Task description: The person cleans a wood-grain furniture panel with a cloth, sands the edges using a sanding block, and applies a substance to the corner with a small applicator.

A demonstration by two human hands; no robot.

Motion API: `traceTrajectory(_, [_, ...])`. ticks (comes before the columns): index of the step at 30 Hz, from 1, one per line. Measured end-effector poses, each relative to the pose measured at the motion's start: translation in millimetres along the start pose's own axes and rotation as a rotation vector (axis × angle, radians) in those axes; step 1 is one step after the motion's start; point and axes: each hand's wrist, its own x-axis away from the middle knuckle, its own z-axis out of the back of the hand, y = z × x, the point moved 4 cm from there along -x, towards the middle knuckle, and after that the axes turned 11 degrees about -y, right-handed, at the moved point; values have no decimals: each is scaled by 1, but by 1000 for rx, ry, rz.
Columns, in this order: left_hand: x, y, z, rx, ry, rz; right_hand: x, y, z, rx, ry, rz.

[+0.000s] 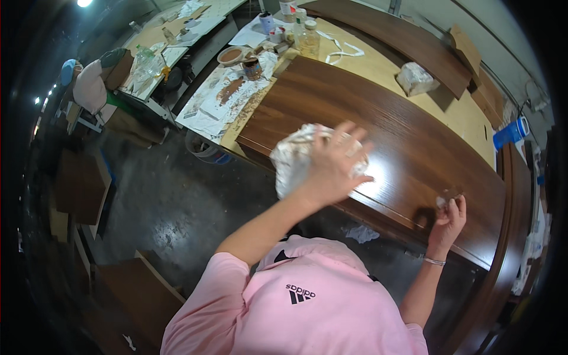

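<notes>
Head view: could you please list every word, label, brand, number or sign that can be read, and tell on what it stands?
Pink shirt: black lettering and a striped mark, legible, but I do not copy the wording.
Can: markings too small to read.
White bottle: label too small to read.
Panel: no text seen.
Cloth: no text seen.

We are finding the brown wood-grain panel (390,133) smooth and glossy. We are recording the white cloth (289,160) as matt and wrinkled, the bracelet (435,261) as shiny and metallic, the floor (171,201) as patchily glossy.
</notes>
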Motion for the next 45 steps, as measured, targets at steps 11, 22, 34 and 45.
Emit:
traceTrajectory(11, [24, -38, 40, 550, 306, 104, 2, 23, -197, 105, -451, -127])
traceTrajectory(22, [150, -406, -1, -271, 254, 911, 20, 66, -265, 1197, -697, 52])
traceTrajectory(34, [35, -290, 27, 278, 361, 526, 8, 102, -281, 1045, -661, 83])
traceTrajectory(45, [-23, -202, -21, 480, -13, 120, 59, 21, -111, 1675, -587, 913])
